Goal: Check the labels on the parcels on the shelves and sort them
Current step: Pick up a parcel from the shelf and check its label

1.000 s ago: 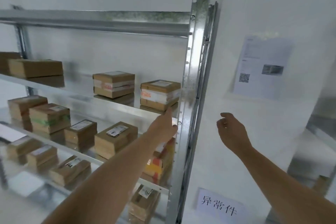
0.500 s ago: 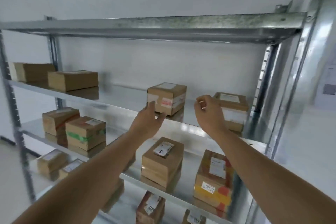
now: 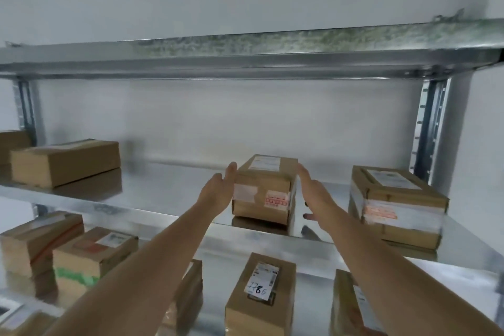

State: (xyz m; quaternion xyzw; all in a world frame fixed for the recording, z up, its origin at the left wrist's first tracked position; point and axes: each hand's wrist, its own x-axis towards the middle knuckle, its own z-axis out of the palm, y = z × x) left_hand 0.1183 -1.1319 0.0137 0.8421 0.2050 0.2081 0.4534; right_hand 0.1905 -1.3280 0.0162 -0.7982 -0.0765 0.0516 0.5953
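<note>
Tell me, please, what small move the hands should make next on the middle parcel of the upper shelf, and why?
Probably close both palms onto the sides of the middle parcel and draw it forward. The left hand and right hand flank it with straight fingers, not clearly gripping, and its top label lies angled away and too blurred to read where it sits on the upper shelf.

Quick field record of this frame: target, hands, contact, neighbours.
target: middle parcel on the upper shelf, label on top
left hand: open, fingers straight, at the parcel's left side
right hand: open, fingers straight, at its right side
contact: cannot tell if palms touch; no grip closed yet
neighbours: taped parcel to the right, flat parcel to the left
shelf below: parcel marked 778
</note>
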